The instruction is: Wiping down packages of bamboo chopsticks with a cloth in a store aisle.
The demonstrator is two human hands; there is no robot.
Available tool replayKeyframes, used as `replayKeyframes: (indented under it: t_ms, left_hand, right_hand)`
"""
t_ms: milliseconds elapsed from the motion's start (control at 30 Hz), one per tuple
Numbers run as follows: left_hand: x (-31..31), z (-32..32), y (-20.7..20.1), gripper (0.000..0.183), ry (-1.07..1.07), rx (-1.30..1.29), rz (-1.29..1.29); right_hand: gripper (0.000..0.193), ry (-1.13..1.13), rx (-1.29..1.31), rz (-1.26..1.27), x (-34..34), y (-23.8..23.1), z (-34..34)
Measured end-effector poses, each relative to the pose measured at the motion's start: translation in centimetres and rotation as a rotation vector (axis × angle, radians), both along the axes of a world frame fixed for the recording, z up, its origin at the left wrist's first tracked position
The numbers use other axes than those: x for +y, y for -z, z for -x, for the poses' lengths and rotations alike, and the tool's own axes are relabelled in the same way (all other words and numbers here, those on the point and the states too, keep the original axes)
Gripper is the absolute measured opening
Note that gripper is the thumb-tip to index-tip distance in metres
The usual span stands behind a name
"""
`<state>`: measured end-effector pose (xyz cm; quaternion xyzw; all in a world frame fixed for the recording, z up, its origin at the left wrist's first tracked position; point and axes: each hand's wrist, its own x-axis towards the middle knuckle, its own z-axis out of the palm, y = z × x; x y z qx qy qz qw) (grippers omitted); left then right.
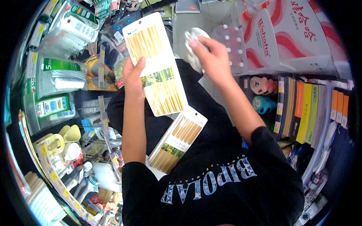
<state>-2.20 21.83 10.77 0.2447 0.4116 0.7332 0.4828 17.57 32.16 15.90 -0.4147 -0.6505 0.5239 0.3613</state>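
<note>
On my feed, far left: shelving with folded pale cloths (47,206) low down, green-and-white hanging packs (62,68) above, yellow scoops (71,133) between. Blue-and-white brush (90,184) just right of the scoops, lower.

Left hand (134,78): closed on the left edge of the upper chopstick pack (163,62), thumb on its front, other fingers mostly hidden behind. Pack is held up, face toward my camera, top leaning left.

Lower chopstick pack (177,142) lies slanted on the wearer's lap, against the black shirt (226,165). Its top end sits by the bottom of the upper one in my view; I can't tell if they touch.

White bundle (193,56) next, blurred; can't tell what it is. Right hand (215,58) has it, thumb and fingers curled in, well apart from both packs.

Right side: wrapped bottles (230,47) near that hand, then red-and-white cartons (279,34). Below them, upright books (303,111), spines yellow, orange, dark.
</note>
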Motion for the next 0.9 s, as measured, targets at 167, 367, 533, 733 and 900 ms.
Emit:
replayKeyframes:
  t_ms: [167,367,533,733,900]
  left_hand:
    - [0.9,-1.6,-0.1,0.036,0.078,-0.033,-0.028]
    - [1.3,0.5,1.6,0.033,-0.226,0.018,0.079]
    - [0.6,3.9,2.2,0.034,-0.354,-0.090,0.072]
    - [0.3,7.0,2.2,0.046,-0.323,-0.229,-0.045]
    - [-0.2,4.8,0.4,0.040,-0.352,-0.337,-0.141]
  right_hand:
    - [0.030,-0.058,0.207,0.070,2.5,1.4,4.1]
    - [0.033,-0.093,-0.072,0.009,-2.1,3.4,4.0]
    - [0.032,-0.307,-0.175,0.070,-5.9,3.1,0.2]
    - [0.024,-0.306,-0.060,0.257,-8.3,3.8,-4.2]
    - [0.023,-0.039,0.487,0.620,-6.8,3.8,-0.4]
